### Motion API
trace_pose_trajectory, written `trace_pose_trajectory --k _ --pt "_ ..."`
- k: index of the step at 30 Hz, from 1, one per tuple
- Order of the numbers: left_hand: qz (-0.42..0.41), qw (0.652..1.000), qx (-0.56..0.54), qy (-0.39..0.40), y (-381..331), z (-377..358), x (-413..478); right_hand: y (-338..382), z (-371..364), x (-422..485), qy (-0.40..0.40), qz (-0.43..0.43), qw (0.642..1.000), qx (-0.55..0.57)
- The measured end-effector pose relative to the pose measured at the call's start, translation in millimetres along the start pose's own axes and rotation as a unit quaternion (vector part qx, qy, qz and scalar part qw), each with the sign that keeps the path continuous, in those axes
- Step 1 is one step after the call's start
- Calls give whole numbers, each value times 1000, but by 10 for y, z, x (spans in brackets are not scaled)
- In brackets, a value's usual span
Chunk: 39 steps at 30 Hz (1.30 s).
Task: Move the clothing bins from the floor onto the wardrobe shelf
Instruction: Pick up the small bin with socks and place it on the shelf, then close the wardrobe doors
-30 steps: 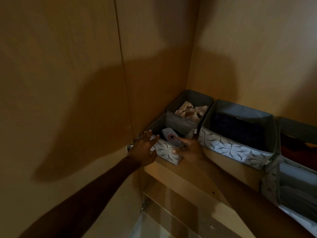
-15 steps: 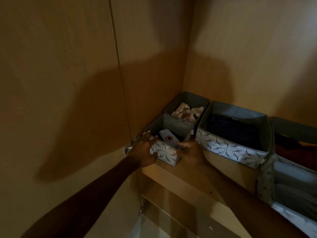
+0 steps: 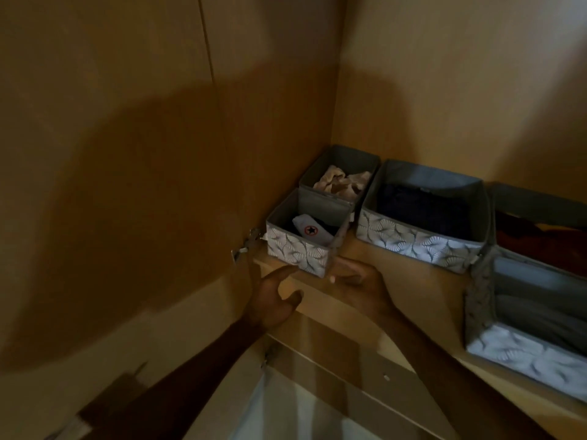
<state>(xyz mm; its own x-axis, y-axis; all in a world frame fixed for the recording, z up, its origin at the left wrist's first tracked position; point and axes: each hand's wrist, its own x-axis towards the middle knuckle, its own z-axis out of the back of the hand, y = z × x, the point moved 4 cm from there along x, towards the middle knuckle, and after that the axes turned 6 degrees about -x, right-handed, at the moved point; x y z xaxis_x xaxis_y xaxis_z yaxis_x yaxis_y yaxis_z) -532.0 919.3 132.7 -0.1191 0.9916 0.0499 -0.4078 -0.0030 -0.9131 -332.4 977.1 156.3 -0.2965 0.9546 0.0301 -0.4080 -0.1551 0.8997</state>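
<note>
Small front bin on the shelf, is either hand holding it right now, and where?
Neither. The left hand and right hand are open just below the small bin, gripping nothing.

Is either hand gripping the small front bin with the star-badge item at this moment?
No: both the left hand and right hand are open just below the small front bin, which sits on the shelf.

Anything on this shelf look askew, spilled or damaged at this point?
Mostly tidy. The rightmost bin overhangs the shelf edge and looks tilted, its left wall buckled. The small front bin sits at the front edge, slightly angled against its neighbours. Nothing spilled.
</note>
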Motion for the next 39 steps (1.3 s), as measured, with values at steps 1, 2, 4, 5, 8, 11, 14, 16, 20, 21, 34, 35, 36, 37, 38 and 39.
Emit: trace_pose_trajectory --k 1,2,4,5,8,11,14,16,20,21,34,35,36,37,38,39 --pt "23 999 -42 -6 35 -41 -55 -38 23 -97 -15 -15 1000 4" --pt "47 995 -90 -8 64 -98 -121 -92 45 -212 -32 -31 999 8" --pt "74 981 -180 -20 91 -206 -253 -250 85 -443 -63 -61 996 22" --pt "80 974 -209 -27 92 -257 -317 -312 106 -560 -75 -73 994 34" --pt "100 958 -268 -24 103 -445 -579 -522 171 -979 -112 -103 987 45" --pt "123 953 -275 -9 133 -621 -895 -674 206 -1413 -122 -139 981 64" --pt "135 953 -272 -7 101 -760 -1328 -747 220 -1865 -121 -152 978 79" --pt "131 956 -264 -12 67 -803 -1576 -741 205 -2081 -116 -138 981 73" --pt "128 957 -256 -44 -60 -771 -2208 -643 107 -2546 -67 -118 990 47" --pt "133 957 -252 -52 -71 -747 -2370 -629 69 -2653 -60 -115 991 43" --pt "100 966 -203 -127 -482 -552 -4525 -252 -200 -4472 21 -53 998 40" --pt "94 968 -199 -120 -543 -570 -4607 -214 -146 -4588 13 -51 998 44" --pt "88 970 -198 -111 -594 -596 -4678 -178 -90 -4706 3 -52 998 47" --pt "80 971 -201 -99 -685 -652 -4790 -146 -5 -4890 -13 -51 997 47" --pt "72 971 -208 -90 -759 -705 -4879 -122 73 -5044 -27 -52 997 46" --pt "64 972 -212 -79 -857 -783 -4995 -99 174 -5246 -44 -50 997 45"
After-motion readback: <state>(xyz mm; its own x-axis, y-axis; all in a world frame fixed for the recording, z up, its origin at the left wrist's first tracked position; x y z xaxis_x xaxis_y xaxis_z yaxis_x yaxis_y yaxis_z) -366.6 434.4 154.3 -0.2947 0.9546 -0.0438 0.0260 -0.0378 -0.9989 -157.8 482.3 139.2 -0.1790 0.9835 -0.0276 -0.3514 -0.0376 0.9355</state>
